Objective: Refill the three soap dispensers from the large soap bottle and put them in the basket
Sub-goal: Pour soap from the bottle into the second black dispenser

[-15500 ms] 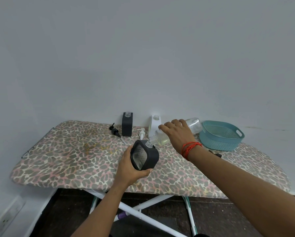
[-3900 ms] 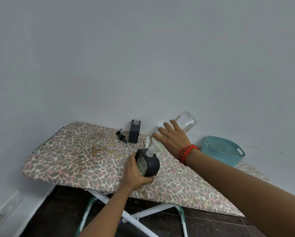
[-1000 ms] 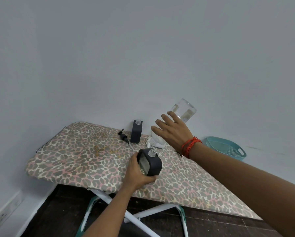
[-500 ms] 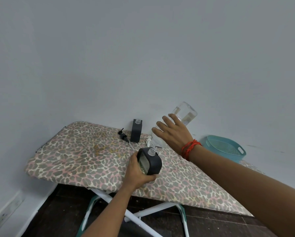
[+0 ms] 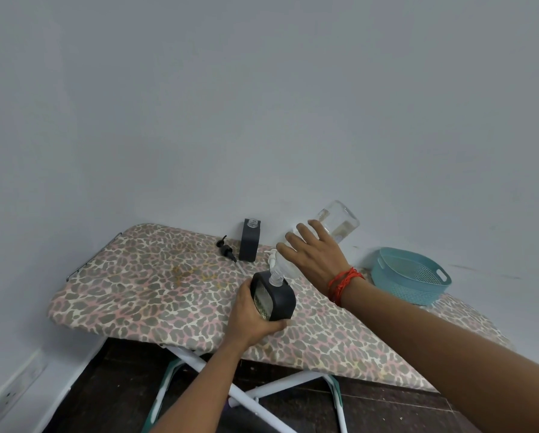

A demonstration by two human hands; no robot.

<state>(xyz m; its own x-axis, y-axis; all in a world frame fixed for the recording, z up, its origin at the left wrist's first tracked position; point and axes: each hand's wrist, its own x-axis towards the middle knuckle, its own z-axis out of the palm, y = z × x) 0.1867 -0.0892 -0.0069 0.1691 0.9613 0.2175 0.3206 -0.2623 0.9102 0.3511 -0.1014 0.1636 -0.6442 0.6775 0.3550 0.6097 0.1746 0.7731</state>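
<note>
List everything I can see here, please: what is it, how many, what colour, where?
Ironing board: 1, leopard print, against wall.
Dispenser: 1, black, in left hand.
Second dispenser: 1, black, upright at board's back, uncapped.
Pump: 1, black, lying beside it.
White pump: 1, partly hidden behind bottle.
Bottle: 1, clear, tilted into dispenser's neck.
Basket: 1, teal, board's right.
Left hand: holds dispenser.
Right hand: holds bottle, red wrist threads.

Leopard-print ironing board (image 5: 155, 295) across the lower middle on white crossed legs (image 5: 262, 398), over dark flooring (image 5: 99, 401), below a plain pale wall (image 5: 262, 104), with a wall socket (image 5: 15, 392) lower left.
</note>
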